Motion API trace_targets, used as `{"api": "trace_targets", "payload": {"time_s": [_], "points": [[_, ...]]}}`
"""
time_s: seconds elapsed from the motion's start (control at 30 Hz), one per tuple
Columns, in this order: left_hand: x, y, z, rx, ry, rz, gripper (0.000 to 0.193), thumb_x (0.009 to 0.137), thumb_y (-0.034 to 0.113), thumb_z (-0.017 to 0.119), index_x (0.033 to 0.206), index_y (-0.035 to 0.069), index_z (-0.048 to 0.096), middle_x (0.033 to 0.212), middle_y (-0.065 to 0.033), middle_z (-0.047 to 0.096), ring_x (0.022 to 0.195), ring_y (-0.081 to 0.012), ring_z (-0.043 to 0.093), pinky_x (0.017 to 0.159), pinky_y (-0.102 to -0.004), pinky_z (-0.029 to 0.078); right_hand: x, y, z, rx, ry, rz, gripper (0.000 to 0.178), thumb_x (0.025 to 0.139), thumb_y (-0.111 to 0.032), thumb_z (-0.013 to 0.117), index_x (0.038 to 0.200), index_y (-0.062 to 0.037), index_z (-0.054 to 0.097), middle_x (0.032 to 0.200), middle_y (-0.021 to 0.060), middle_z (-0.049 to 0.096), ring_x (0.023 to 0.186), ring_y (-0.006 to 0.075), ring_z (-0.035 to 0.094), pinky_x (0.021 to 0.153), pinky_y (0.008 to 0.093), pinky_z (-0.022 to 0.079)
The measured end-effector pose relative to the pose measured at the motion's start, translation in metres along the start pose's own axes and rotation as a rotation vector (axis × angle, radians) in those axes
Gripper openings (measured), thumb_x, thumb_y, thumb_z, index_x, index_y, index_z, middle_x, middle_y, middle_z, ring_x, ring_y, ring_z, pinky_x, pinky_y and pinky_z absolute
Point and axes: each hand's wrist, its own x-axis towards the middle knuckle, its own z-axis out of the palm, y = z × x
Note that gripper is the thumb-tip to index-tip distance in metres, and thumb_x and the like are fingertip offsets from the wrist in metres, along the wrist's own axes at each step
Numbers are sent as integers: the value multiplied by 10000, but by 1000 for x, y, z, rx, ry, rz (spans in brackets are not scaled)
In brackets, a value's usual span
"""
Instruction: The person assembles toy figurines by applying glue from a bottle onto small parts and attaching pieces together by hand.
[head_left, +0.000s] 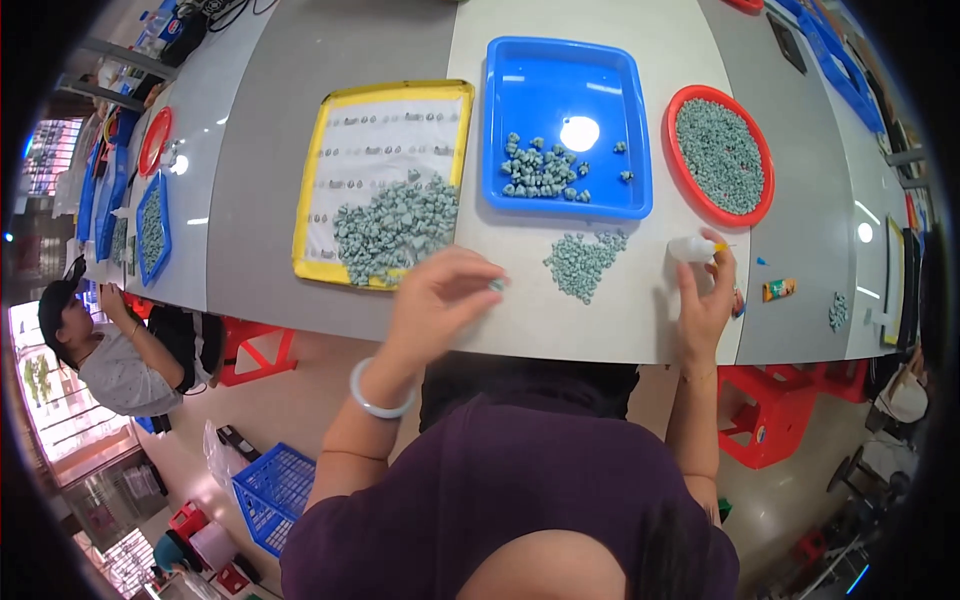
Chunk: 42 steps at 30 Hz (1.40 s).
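Note:
My left hand (440,305) pinches a small grey-green piece (496,285) between thumb and fingertips, just above the table's near edge. In my right hand (708,305) is a small white squeeze bottle (690,249) with a yellow needle tip, lying sideways and pointing right. A loose pile of tiny green pieces (583,268) sits on the table between my hands. Beyond it, a blue tray (565,60) contains several joined green clusters. Larger green pieces (400,228) are heaped on a yellow-edged white board (312,255) beside my left hand.
A round red tray (764,180) full of tiny green pieces stands at right. Near it are a small orange-and-green tube (778,289) and a few green pieces (838,312). Red stools (768,415) stand below the table. Another person (130,350) works at far left. A blue crate (270,495) rests on the floor.

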Motion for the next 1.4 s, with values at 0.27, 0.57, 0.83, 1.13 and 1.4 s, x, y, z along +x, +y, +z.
{"api": "trace_targets", "payload": {"time_s": [0.27, 0.57, 0.83, 1.13, 1.4], "points": [[-2, -30, 53, -64, 128, -113, 183, 749, -25, 664, 925, -22, 614, 874, -94, 641, 794, -149, 635, 717, -239, 505, -17, -25, 13, 367, -479, -94, 340, 766, 51, 590, 1090, -11, 509, 998, 69, 531, 963, 168, 532, 809, 258, 433], [-1, -31, 52, 206, 160, 53, 198, 709, 47, 724, 876, -6, 632, 798, -103, 632, 726, -172, 650, 663, -248, 522, -25, -47, 13, -75, -177, -441, 374, 578, 118, 672, 920, -31, 642, 871, 86, 581, 821, 231, 562, 735, 292, 447], [-1, -33, 53, 198, 158, 31, 201, 709, 81, 738, 869, 8, 642, 811, -78, 642, 728, -144, 630, 672, -247, 498, -26, -50, 12, -260, -117, -616, 389, 550, 113, 675, 895, -65, 667, 863, 59, 609, 837, 235, 563, 734, 316, 450], [0, -35, 53, 249, 156, 83, 206, 708, 93, 735, 858, -4, 635, 790, -93, 640, 704, -166, 654, 620, -250, 510, -26, -52, 13, -273, -116, -640, 388, 555, 116, 681, 895, -72, 672, 862, 51, 614, 845, 228, 567, 740, 311, 455], [-1, -37, 53, 228, 160, 103, 201, 711, 96, 733, 859, 1, 635, 790, -87, 641, 697, -164, 655, 612, -251, 499, -26, -51, 13, -284, -94, -654, 390, 550, 123, 682, 888, -72, 677, 859, 47, 614, 845, 227, 566, 737, 308, 463]]}}
